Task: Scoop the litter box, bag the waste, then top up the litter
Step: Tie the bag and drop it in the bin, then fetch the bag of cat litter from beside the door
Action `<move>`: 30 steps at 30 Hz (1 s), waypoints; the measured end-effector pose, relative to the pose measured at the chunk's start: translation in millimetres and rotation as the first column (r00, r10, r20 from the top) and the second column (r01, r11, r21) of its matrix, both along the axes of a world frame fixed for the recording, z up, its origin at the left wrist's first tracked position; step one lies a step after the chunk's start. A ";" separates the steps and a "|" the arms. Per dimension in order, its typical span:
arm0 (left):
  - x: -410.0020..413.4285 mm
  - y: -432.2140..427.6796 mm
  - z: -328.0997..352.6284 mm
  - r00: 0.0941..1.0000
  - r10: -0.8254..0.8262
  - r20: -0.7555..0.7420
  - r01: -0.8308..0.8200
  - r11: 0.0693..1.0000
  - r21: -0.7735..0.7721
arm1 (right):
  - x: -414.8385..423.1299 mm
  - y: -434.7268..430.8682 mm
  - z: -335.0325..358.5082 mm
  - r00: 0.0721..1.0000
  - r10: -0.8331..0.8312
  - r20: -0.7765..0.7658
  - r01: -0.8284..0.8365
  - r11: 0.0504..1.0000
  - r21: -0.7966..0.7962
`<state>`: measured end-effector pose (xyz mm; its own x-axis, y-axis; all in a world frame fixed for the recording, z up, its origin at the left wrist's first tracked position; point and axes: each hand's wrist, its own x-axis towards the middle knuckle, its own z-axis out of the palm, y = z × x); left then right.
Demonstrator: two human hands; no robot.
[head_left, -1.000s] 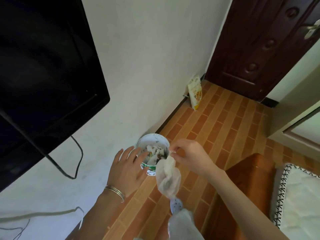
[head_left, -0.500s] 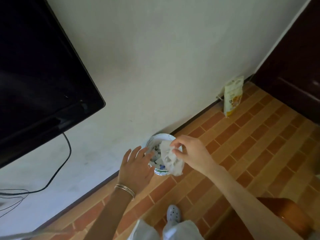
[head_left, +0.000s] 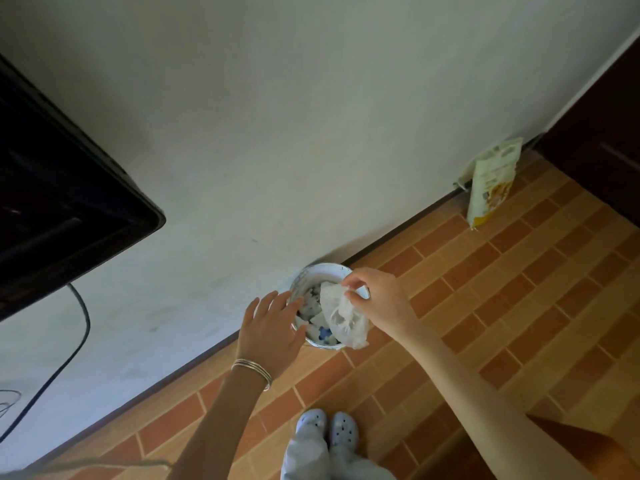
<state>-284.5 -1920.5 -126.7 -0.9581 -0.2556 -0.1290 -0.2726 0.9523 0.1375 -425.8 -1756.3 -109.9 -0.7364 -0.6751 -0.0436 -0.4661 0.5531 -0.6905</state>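
Note:
A small round white bin (head_left: 325,270) stands on the floor against the wall, holding crumpled white and blue scraps. My right hand (head_left: 377,297) pinches the top of a thin white plastic bag (head_left: 343,317), which hangs over the bin's right side. My left hand (head_left: 272,329) is beside the bin's left rim with fingers spread, fingertips at the rim, holding nothing. A yellow and white pouch (head_left: 491,181) leans against the wall at the right. No litter box or scoop is in view.
A black TV (head_left: 59,199) hangs on the white wall at the left, with cables (head_left: 62,358) drooping below it. A dark wooden door (head_left: 602,143) is at the right. My feet in pale clogs (head_left: 327,427) stand on the brick-pattern floor; a brown wooden corner (head_left: 568,445) sits lower right.
The view has swung down and left toward the wall. My right hand brought the bag from hanging in front of the bin up over its opening. My left hand stayed at the rim.

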 end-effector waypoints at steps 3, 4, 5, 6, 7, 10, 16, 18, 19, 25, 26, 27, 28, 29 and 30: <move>-13.6 -6.9 -22.9 1.000 0.012 0.020 -0.013 1.000 0.013 | -12.2 -10.6 -31.0 1.000 -0.028 0.012 0.028 0.999 0.039; -17.5 -9.4 -31.1 1.000 0.016 0.026 -0.016 1.000 0.017 | -16.8 -14.7 -41.8 0.999 -0.035 0.018 0.034 0.998 0.055; -21.0 -11.3 -39.4 0.999 0.018 0.033 -0.019 1.000 0.018 | -21.2 -18.2 -52.3 0.999 -0.039 0.018 0.038 0.997 0.071; -24.3 -13.3 -47.2 0.999 0.018 0.043 -0.019 1.000 0.016 | -25.7 -21.6 -62.6 0.999 -0.043 0.013 0.042 0.996 0.084; -27.0 -15.2 -54.8 0.998 0.018 0.052 -0.019 1.000 0.012 | -30.0 -25.0 -72.7 0.999 -0.047 0.011 0.046 0.995 0.093; -32.4 -18.5 -74.2 0.998 0.013 0.060 -0.014 1.000 0.010 | -39.7 -32.4 -97.7 0.999 -0.042 0.021 0.039 0.989 0.140; -36.7 -28.1 -87.9 0.997 -0.040 0.062 0.039 0.999 0.015 | -33.5 -29.1 -106.3 0.997 0.044 -0.057 -0.033 0.984 0.176; -37.0 -30.5 -83.3 0.997 -0.057 0.057 0.056 0.998 0.011 | -27.9 -22.4 -98.9 0.995 0.048 -0.084 -0.033 0.985 0.168; -37.1 -31.6 -79.3 0.996 -0.066 0.053 0.065 0.998 0.010 | -25.2 -18.9 -93.9 0.994 0.046 -0.098 -0.030 0.987 0.158; -33.1 -33.6 -36.0 0.994 -0.109 0.028 0.108 0.994 0.004 | -4.8 1.2 -47.3 0.974 0.062 -0.217 -0.023 0.984 0.179; -31.4 -32.5 -26.9 0.993 -0.120 0.018 0.120 0.993 0.005 | -0.1 4.4 -36.2 0.967 0.064 -0.247 -0.015 0.981 0.195; -29.7 -31.2 -17.3 0.991 -0.133 0.001 0.133 0.991 0.005 | 4.5 8.0 -24.8 0.955 0.066 -0.288 -0.005 0.978 0.208; -28.5 -29.9 -7.7 0.989 -0.148 -0.018 0.148 0.989 0.001 | 8.7 11.9 -14.4 0.942 0.066 -0.330 0.009 0.976 0.219; -27.6 -28.7 1.7 0.986 -0.161 -0.036 0.161 0.987 -0.005 | 12.9 15.7 -4.8 0.930 0.058 -0.363 0.024 0.975 0.219; -26.3 -27.7 11.4 0.984 -0.170 -0.055 0.170 0.985 -0.012 | 16.6 20.1 3.1 0.923 0.046 -0.381 0.039 0.977 0.212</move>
